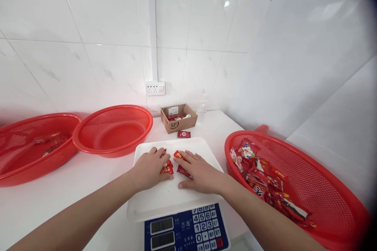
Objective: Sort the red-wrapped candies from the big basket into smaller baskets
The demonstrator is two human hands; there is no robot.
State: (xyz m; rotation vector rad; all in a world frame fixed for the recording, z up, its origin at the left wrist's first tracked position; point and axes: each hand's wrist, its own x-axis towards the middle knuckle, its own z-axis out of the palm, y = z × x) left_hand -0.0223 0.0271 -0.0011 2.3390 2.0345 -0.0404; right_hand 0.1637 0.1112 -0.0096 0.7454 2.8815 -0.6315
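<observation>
Both my hands are over a white tray (pixel 161 204) on a scale with a blue keypad panel (pixel 185 231). My left hand (pixel 151 168) curls its fingers over small red candy packets (pixel 167 168), its thumb resting near the tray surface. Facing it, my right hand (pixel 200 170) covers more red packets (pixel 183 171), which stick out past its fingers toward the tray's middle. A narrow gap of bare tray separates the two groups. Palms and fingers hide part of the packets, so their number cannot be made out.
On the right stands a red mesh basket (pixel 326 180) with several snack packets (pixel 262 174). Two more red baskets are at left: a round one (pixel 113 151) and one (pixel 29 172) holding a few packets. Behind the tray, a cardboard box (pixel 179 124) sits near a dark red packet (pixel 184 134).
</observation>
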